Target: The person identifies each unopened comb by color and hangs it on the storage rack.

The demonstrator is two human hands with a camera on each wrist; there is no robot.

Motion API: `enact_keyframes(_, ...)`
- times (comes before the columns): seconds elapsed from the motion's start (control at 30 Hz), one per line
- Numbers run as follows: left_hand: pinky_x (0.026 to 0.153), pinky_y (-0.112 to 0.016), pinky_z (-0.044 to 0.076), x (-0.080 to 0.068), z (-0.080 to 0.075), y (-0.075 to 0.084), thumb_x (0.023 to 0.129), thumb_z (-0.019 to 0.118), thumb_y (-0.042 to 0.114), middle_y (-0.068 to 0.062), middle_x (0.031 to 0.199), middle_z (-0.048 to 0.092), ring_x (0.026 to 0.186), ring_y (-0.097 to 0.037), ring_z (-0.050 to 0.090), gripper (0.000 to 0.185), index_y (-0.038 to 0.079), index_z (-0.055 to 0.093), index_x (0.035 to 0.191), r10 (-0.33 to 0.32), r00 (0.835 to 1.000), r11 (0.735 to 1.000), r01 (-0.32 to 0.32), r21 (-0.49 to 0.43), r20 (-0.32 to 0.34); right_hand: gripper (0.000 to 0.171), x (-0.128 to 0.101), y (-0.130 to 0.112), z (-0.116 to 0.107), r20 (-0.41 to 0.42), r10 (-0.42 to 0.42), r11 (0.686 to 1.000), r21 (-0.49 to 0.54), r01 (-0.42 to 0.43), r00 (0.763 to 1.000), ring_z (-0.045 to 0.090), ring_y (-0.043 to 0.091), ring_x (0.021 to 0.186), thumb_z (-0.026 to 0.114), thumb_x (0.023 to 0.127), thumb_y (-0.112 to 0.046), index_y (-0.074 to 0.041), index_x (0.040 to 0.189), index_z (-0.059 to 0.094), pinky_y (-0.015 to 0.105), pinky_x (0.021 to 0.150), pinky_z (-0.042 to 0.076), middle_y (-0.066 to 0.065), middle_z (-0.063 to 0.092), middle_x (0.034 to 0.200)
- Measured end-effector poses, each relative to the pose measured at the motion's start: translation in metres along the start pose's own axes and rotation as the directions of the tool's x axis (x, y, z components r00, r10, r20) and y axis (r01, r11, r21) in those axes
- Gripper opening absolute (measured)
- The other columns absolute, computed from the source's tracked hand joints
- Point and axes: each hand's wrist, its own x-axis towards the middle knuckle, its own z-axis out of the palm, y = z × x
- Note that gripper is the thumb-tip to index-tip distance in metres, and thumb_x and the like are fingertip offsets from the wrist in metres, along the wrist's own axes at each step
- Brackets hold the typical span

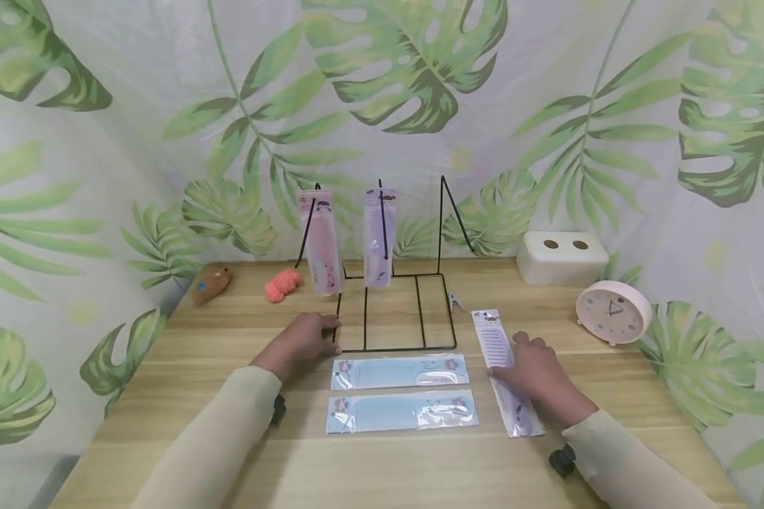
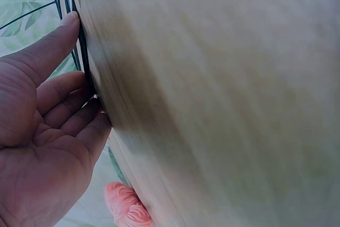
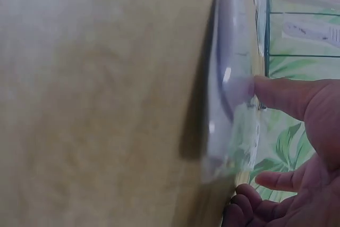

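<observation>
A light, slippery packaged purple comb [image 1: 506,371] is pressed flat under the right hand [image 1: 535,371], fingers straight, best pinched at its edge, while the black wire rack [image 1: 391,311] is steadied by the flat left hand [image 1: 299,343].

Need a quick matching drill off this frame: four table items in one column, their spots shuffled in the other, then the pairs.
Items:
1. clock
2. purple comb pack
3. orange yarn toy
4. white box

Places:
A. back of the table, left of the wire rack
B. under the right hand
C. back right, two round holes on top
D. right edge of the table, in front of the white box

Pairs: 1-D, 2-B, 3-A, 4-C
</observation>
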Motion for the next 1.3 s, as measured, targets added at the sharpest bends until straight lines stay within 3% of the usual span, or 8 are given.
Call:
enact_keyframes(0.37, 0.131, -0.063, 0.032, 0.000, 0.001, -0.001, 0.095, 0.086, 0.025, -0.015, 0.167, 0.051, 0.159, -0.046, 0.040, 0.066, 0.009, 0.062, 0.154, 0.011, 1.000, 1.000, -0.011, 0.001, -0.010, 0.084, 0.015, 0.017, -0.011, 0.074, 0.070, 0.992, 0.101, -0.078, 0.995, 0.067, 0.039, 0.095, 0.078, 0.096, -0.036, 0.020, 0.143, 0.037, 0.050, 0.082, 0.060, 0.035, 0.062, 0.116)
enact_keyframes(0.53, 0.131, -0.060, 0.035, 0.001, 0.002, -0.002, 0.095, 0.087, 0.026, -0.015, 0.165, 0.054, 0.157, -0.045, 0.043, 0.065, 0.006, 0.064, 0.152, 0.030, 1.000, 0.999, -0.030, 0.034, -0.006, 0.078, 0.020, 0.020, -0.012, 0.035, 0.085, 0.983, 0.161, -0.090, 0.996, 0.064, 0.041, 0.100, 0.074, 0.099, -0.028, 0.020, 0.145, 0.035, 0.048, 0.078, 0.060, 0.038, 0.057, 0.121)
enact_keyframes(0.73, 0.131, -0.060, 0.034, 0.002, 0.003, -0.003, 0.095, 0.087, 0.026, -0.014, 0.167, 0.053, 0.158, -0.044, 0.042, 0.065, 0.007, 0.064, 0.153, 0.005, 1.000, 1.000, -0.005, 0.018, -0.004, 0.067, 0.030, 0.025, -0.020, -0.008, 0.063, 0.954, 0.296, -0.058, 0.998, 0.054, 0.055, 0.130, 0.052, 0.108, -0.014, 0.017, 0.160, 0.024, 0.066, 0.109, 0.051, 0.044, 0.045, 0.146)
enact_keyframes(0.87, 0.131, -0.061, 0.034, 0.003, 0.003, -0.002, 0.095, 0.086, 0.026, -0.014, 0.167, 0.052, 0.159, -0.044, 0.041, 0.064, 0.008, 0.064, 0.153, 0.000, 1.000, 1.000, 0.000, 0.011, -0.006, 0.063, 0.036, 0.027, -0.035, -0.019, 0.035, 0.889, 0.457, -0.022, 0.999, 0.050, 0.056, 0.141, 0.043, 0.111, -0.012, 0.012, 0.165, 0.021, 0.066, 0.116, 0.048, 0.043, 0.041, 0.158)
enact_keyframes(1.0, 0.131, -0.060, 0.034, 0.002, 0.003, -0.002, 0.095, 0.087, 0.026, -0.013, 0.167, 0.052, 0.159, -0.044, 0.041, 0.064, 0.007, 0.064, 0.152, 0.004, 1.000, 1.000, -0.004, 0.011, -0.007, 0.059, 0.042, 0.028, -0.053, -0.053, 0.046, 0.813, 0.582, -0.007, 0.997, 0.053, 0.050, 0.138, 0.041, 0.113, -0.013, 0.007, 0.166, 0.022, 0.056, 0.108, 0.054, 0.038, 0.041, 0.159)
enact_keyframes(1.13, 0.131, -0.061, 0.033, 0.001, 0.002, -0.002, 0.095, 0.086, 0.026, -0.013, 0.167, 0.052, 0.159, -0.044, 0.041, 0.064, 0.008, 0.064, 0.152, 0.002, 1.000, 1.000, -0.002, 0.011, -0.008, 0.053, 0.043, 0.031, -0.067, -0.119, 0.021, 0.748, 0.661, 0.063, 0.993, 0.058, 0.037, 0.130, 0.044, 0.115, -0.015, 0.004, 0.161, 0.029, 0.043, 0.101, 0.058, 0.031, 0.046, 0.153)
enact_keyframes(1.3, 0.131, -0.062, 0.033, 0.001, 0.001, -0.002, 0.096, 0.086, 0.026, -0.014, 0.167, 0.053, 0.158, -0.045, 0.041, 0.063, 0.008, 0.064, 0.152, 0.003, 1.000, 1.000, -0.003, 0.008, -0.006, 0.042, 0.038, 0.039, -0.074, -0.165, -0.123, 0.642, 0.738, 0.206, 0.978, 0.066, 0.012, 0.116, 0.052, 0.114, -0.010, 0.003, 0.151, 0.037, 0.031, 0.096, 0.065, 0.021, 0.053, 0.138)
